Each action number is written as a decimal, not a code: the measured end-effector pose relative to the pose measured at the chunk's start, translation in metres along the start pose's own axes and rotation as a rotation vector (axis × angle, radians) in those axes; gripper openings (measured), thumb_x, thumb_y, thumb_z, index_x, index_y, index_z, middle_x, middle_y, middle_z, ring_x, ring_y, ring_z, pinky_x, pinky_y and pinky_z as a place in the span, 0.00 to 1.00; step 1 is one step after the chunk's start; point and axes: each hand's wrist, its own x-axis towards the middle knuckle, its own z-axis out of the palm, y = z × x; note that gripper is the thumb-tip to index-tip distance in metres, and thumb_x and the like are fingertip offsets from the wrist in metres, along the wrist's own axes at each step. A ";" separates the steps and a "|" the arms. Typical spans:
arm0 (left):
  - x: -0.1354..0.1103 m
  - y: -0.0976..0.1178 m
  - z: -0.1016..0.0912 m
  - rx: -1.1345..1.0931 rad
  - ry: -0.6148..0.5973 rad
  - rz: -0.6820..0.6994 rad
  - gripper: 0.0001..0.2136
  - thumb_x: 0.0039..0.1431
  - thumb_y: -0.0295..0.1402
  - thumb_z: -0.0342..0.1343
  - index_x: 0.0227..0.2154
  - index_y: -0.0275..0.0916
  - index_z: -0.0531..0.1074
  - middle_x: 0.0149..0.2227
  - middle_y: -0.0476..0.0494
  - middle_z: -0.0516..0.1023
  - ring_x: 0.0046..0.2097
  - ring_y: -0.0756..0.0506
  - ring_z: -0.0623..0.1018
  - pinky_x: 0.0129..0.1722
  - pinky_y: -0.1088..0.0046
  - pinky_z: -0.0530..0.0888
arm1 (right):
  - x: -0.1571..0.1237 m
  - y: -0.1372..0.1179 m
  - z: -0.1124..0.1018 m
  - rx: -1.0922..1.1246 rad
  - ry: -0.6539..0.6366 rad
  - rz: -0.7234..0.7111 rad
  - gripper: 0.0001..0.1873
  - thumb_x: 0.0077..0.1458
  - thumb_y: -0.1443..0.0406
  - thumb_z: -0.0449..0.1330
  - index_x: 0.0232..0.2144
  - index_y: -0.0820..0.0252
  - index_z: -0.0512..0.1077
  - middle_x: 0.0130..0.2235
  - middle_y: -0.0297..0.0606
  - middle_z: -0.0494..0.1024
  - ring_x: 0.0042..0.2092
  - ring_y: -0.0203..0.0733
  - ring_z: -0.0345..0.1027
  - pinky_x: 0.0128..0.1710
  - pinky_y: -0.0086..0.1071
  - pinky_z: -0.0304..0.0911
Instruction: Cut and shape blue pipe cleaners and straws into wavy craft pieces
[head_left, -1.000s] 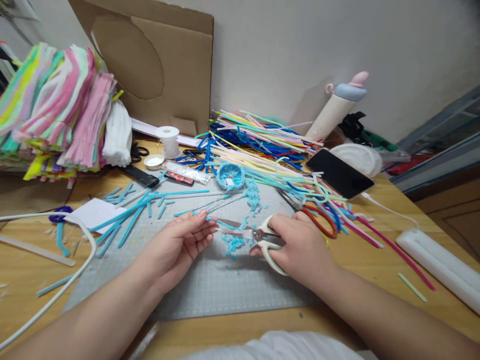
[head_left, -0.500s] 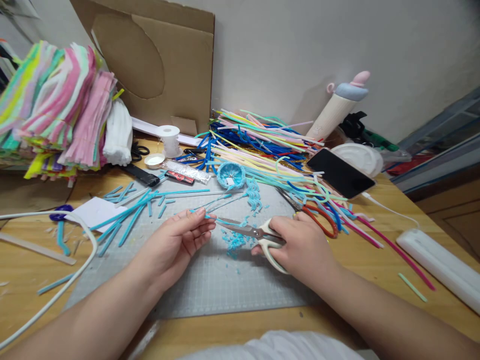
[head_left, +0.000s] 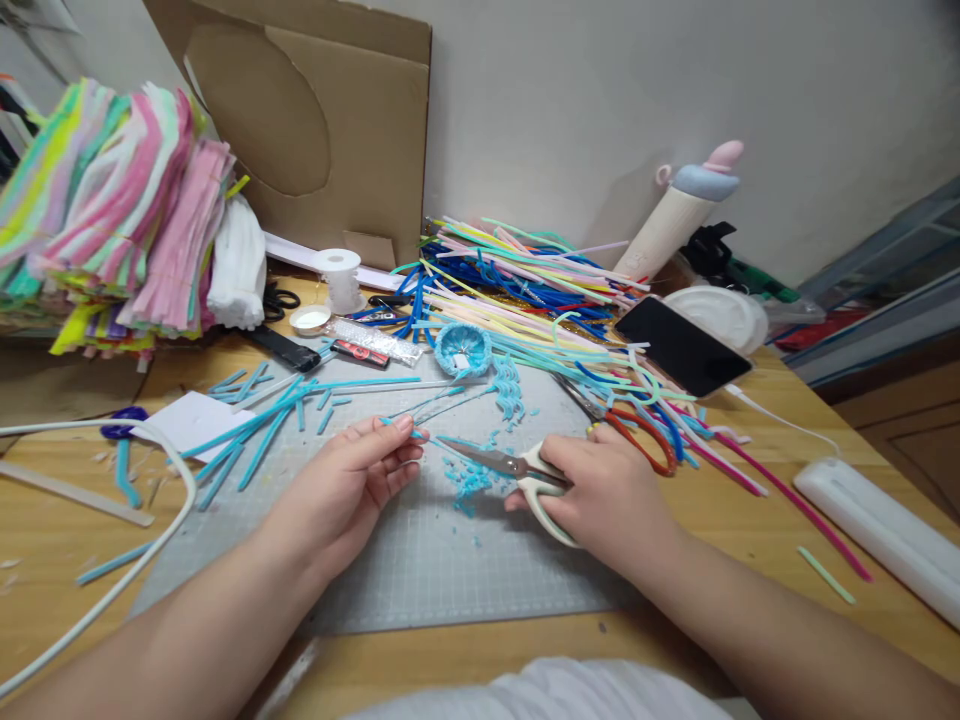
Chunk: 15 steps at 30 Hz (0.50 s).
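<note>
Between thumb and fingers, my left hand [head_left: 367,460] pinches a short blue pipe cleaner [head_left: 415,434]; its tip points right. My right hand [head_left: 600,490] is closed round the pale handles of a pair of scissors [head_left: 517,466], whose blades point left toward that tip. Blue fluff clippings [head_left: 471,478] lie on the grey cutting mat [head_left: 420,590] under the blades. Just beyond sit a round blue cup shape [head_left: 463,352] and a wavy light-blue piece [head_left: 508,388]. Cut blue pipe cleaners [head_left: 255,440] are scattered left of my left hand.
A heap of coloured pipe cleaners [head_left: 525,290] lies at the back, with orange-handled scissors [head_left: 641,437] and a phone [head_left: 682,345] at its right. Pipe cleaner bundles [head_left: 112,220] are piled left. A white cable [head_left: 184,480] loops at left; a white power strip [head_left: 885,530] is at right.
The scissor blades look more closed now and sit slightly apart from the tip of the blue pipe cleaner. Both hands stay almost in place.
</note>
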 end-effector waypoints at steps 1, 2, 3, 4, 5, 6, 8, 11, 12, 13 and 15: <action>0.000 0.000 0.000 0.012 0.000 0.008 0.04 0.52 0.23 0.57 0.24 0.33 0.73 0.24 0.47 0.75 0.26 0.53 0.74 0.27 0.81 0.74 | 0.000 0.001 0.000 -0.003 0.006 0.001 0.14 0.46 0.56 0.60 0.18 0.58 0.65 0.18 0.31 0.70 0.25 0.37 0.57 0.29 0.31 0.44; 0.000 0.000 -0.001 0.022 0.003 0.017 0.03 0.51 0.24 0.57 0.24 0.33 0.72 0.24 0.48 0.75 0.26 0.53 0.74 0.27 0.80 0.73 | 0.000 0.002 0.000 -0.006 0.016 0.005 0.14 0.46 0.56 0.60 0.18 0.58 0.65 0.18 0.31 0.70 0.25 0.37 0.57 0.29 0.30 0.44; 0.000 0.000 -0.001 0.031 0.007 0.025 0.03 0.51 0.24 0.58 0.24 0.33 0.72 0.23 0.48 0.75 0.26 0.53 0.74 0.27 0.80 0.73 | 0.001 0.003 -0.001 -0.011 0.030 0.015 0.15 0.46 0.56 0.60 0.18 0.58 0.64 0.18 0.31 0.69 0.25 0.37 0.57 0.29 0.30 0.44; 0.000 0.000 -0.001 0.040 0.012 0.032 0.03 0.51 0.24 0.58 0.24 0.34 0.72 0.24 0.48 0.75 0.27 0.53 0.75 0.28 0.80 0.73 | 0.001 0.004 -0.001 -0.014 0.047 0.029 0.15 0.46 0.56 0.61 0.17 0.58 0.63 0.18 0.31 0.69 0.24 0.37 0.57 0.28 0.30 0.45; 0.000 0.000 -0.001 0.050 0.014 0.037 0.03 0.51 0.25 0.58 0.24 0.34 0.71 0.24 0.48 0.75 0.27 0.53 0.75 0.28 0.80 0.73 | 0.002 0.005 -0.002 -0.014 0.064 0.042 0.16 0.46 0.56 0.61 0.17 0.58 0.63 0.18 0.31 0.68 0.24 0.37 0.56 0.28 0.30 0.45; 0.000 0.000 0.000 0.063 0.017 0.041 0.03 0.51 0.26 0.59 0.24 0.34 0.71 0.24 0.48 0.75 0.27 0.53 0.75 0.28 0.80 0.73 | 0.002 0.006 -0.003 -0.011 0.081 0.052 0.16 0.45 0.56 0.61 0.17 0.58 0.62 0.18 0.30 0.67 0.24 0.36 0.56 0.28 0.30 0.45; -0.001 0.000 0.002 0.096 0.031 0.061 0.05 0.50 0.29 0.60 0.24 0.35 0.69 0.25 0.48 0.76 0.27 0.53 0.75 0.28 0.80 0.72 | 0.004 0.006 -0.005 0.009 0.099 0.055 0.15 0.45 0.56 0.61 0.17 0.58 0.62 0.18 0.30 0.66 0.24 0.36 0.56 0.28 0.30 0.45; -0.002 0.000 0.005 0.170 0.073 0.138 0.08 0.49 0.32 0.61 0.23 0.35 0.68 0.25 0.48 0.77 0.27 0.53 0.75 0.26 0.81 0.71 | 0.005 0.002 -0.009 0.034 0.090 0.055 0.13 0.44 0.57 0.61 0.20 0.57 0.63 0.19 0.30 0.66 0.25 0.36 0.57 0.29 0.30 0.45; -0.002 0.000 0.005 0.195 0.091 0.170 0.08 0.49 0.33 0.61 0.23 0.35 0.68 0.24 0.48 0.77 0.26 0.53 0.75 0.26 0.81 0.71 | 0.005 0.000 -0.010 0.036 0.084 0.058 0.13 0.44 0.56 0.61 0.21 0.57 0.63 0.19 0.29 0.66 0.25 0.36 0.57 0.29 0.30 0.45; -0.002 0.000 0.006 0.218 0.106 0.200 0.08 0.49 0.33 0.61 0.24 0.35 0.68 0.24 0.48 0.77 0.26 0.53 0.75 0.25 0.81 0.71 | 0.005 -0.001 -0.011 0.037 0.077 0.061 0.13 0.44 0.56 0.61 0.21 0.57 0.63 0.19 0.29 0.66 0.25 0.36 0.56 0.29 0.30 0.45; -0.002 0.000 0.006 0.246 0.125 0.242 0.08 0.49 0.33 0.60 0.24 0.35 0.68 0.24 0.48 0.77 0.26 0.53 0.74 0.26 0.81 0.71 | 0.005 -0.003 -0.012 0.040 0.061 0.061 0.13 0.44 0.57 0.61 0.21 0.57 0.62 0.20 0.29 0.67 0.25 0.37 0.56 0.29 0.30 0.44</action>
